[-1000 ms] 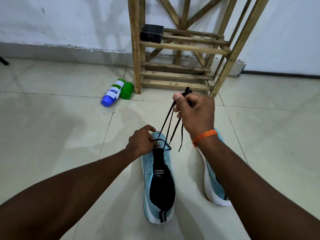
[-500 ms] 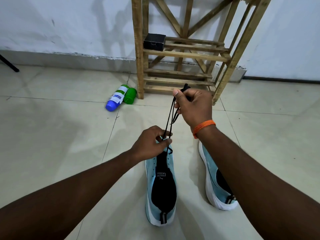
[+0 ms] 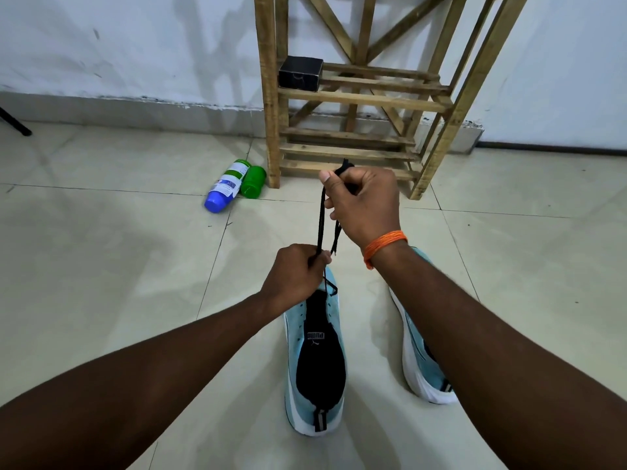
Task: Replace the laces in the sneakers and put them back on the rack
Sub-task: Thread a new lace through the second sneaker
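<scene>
Two light-blue sneakers stand on the tiled floor. The left sneaker, with a black tongue and opening, points away from me. The right sneaker is partly hidden under my right forearm. A black lace runs up from the left sneaker's front eyelets. My left hand pinches the lace just above the toe. My right hand, with an orange thread band at the wrist, grips the upper lace ends in a fist and holds them taut. The wooden rack stands against the wall just beyond my hands.
A small black box sits on the rack's upper slats at the left. A blue-capped bottle and a green container lie on the floor by the rack's left leg. A dark stand leg shows at the far left.
My left hand rose from the sneaker's toe and closed on the lace strands. My right hand keeps holding the lace ends up. The view shifted slightly.
</scene>
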